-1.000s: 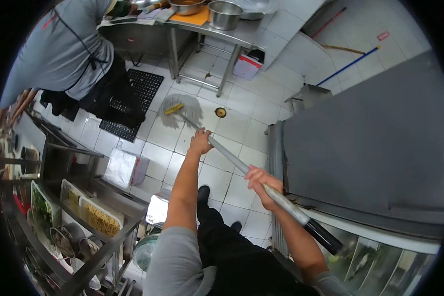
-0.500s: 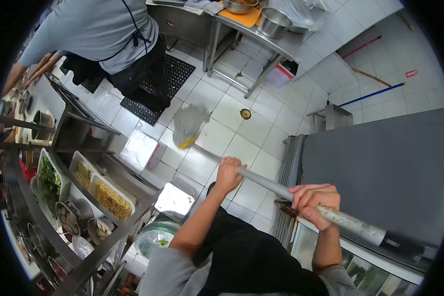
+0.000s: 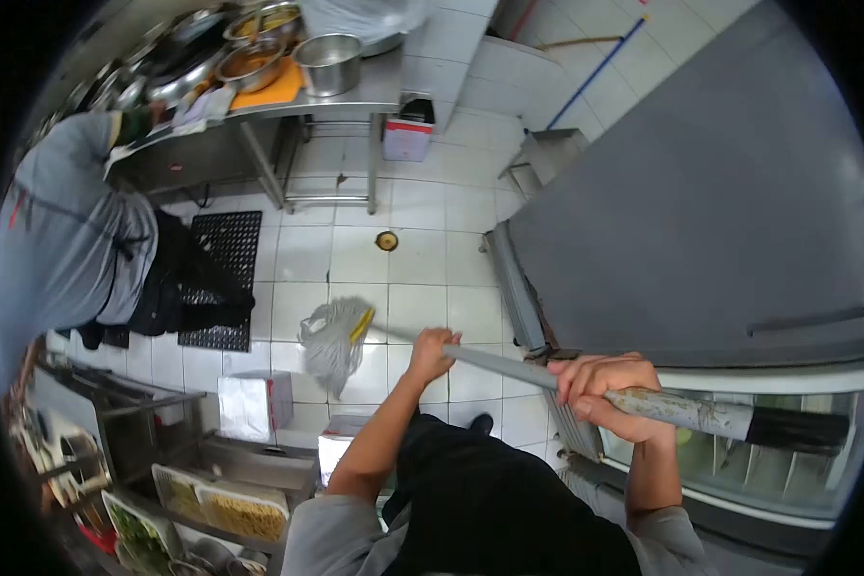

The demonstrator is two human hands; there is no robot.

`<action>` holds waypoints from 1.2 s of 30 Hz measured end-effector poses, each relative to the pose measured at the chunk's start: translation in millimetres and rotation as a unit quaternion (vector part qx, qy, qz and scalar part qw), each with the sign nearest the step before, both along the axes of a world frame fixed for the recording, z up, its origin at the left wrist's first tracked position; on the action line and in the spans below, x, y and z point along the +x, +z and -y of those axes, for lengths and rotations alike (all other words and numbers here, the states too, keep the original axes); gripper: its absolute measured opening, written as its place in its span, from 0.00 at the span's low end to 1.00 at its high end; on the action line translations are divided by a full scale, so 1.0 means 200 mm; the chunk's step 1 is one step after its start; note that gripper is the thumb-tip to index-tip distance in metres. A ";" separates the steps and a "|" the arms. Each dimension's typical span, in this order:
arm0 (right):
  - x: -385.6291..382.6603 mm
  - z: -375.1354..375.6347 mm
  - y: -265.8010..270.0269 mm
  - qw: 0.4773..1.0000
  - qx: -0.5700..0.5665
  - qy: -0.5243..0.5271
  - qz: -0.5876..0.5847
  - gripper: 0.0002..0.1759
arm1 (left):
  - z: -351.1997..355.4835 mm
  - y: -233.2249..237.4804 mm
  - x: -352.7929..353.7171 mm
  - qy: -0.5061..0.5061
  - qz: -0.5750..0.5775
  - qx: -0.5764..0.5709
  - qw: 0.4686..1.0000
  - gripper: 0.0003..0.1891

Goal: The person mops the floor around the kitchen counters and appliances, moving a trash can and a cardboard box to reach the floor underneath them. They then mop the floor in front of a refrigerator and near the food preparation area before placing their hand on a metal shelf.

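Both my hands are closed around the handle of a mop (image 3: 509, 367). My left hand (image 3: 433, 356) grips the pole lower down, nearer the mop head. Higher up, my right hand (image 3: 607, 389) wraps round it close to the worn, black-ended top. The grey strands of the mop head (image 3: 332, 344) lie on the white tiled floor (image 3: 418, 254), fanned out left of a yellow clamp. A round floor drain (image 3: 386, 241) is beyond the mop head.
At left a person in a grey shirt (image 3: 77, 226) stands by a black rubber mat (image 3: 219, 278). A foil-topped box (image 3: 254, 405) sits near the mop head. A steel table (image 3: 379, 91) with pots is at the back; a large grey-topped fridge (image 3: 701, 211) flanks my right.
My view has turned, so the room appears rotated. The mop head's strands now trail toward the lower left. The other person has shifted, with an arm reaching to the steel counter.
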State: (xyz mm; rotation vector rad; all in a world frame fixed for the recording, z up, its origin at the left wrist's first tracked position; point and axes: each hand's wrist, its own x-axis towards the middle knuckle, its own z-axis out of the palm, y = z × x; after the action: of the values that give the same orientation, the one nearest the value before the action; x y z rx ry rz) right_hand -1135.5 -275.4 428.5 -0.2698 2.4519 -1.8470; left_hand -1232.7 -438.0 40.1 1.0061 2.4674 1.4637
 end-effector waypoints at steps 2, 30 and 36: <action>0.04 -0.02 -0.04 0.998 0.024 -0.047 -0.017 0.11 | -0.19 0.01 -0.17 -0.061 -0.001 -0.015 0.998 0.13; 0.25 -0.47 -0.07 0.945 -0.048 -0.305 -0.111 0.16 | -1.10 0.17 -0.12 -0.381 -0.024 -0.065 0.922 0.15; -0.06 -0.54 -0.20 0.934 -0.035 -0.334 -0.125 0.12 | -1.25 0.03 -0.51 -0.311 -0.090 -0.070 0.943 0.07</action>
State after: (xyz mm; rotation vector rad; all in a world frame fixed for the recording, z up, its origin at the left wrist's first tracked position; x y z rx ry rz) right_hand -1146.6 -168.2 388.2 0.4163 2.9004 -2.2545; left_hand -1335.2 -187.8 45.7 1.7363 2.0131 1.0113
